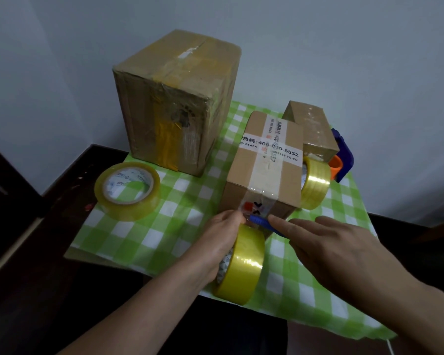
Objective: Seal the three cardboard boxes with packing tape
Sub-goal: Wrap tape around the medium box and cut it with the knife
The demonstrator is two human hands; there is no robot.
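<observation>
A medium cardboard box (264,180) with white printed tape crossing its top stands in the middle of the checked cloth. My left hand (217,243) grips an upright roll of yellow packing tape (241,265) against the box's near face. My right hand (328,248) holds a blue cutter (260,222) at the tape strip by the box's lower front edge. A large taped box (174,98) stands at the back left. A small box (312,129) lies at the back right.
A second tape roll (127,190) lies flat at the left on the green-and-white checked cloth (180,226). A third roll (315,184) stands right of the medium box. A blue and orange tape dispenser (342,160) sits at the far right. Dark floor surrounds the table.
</observation>
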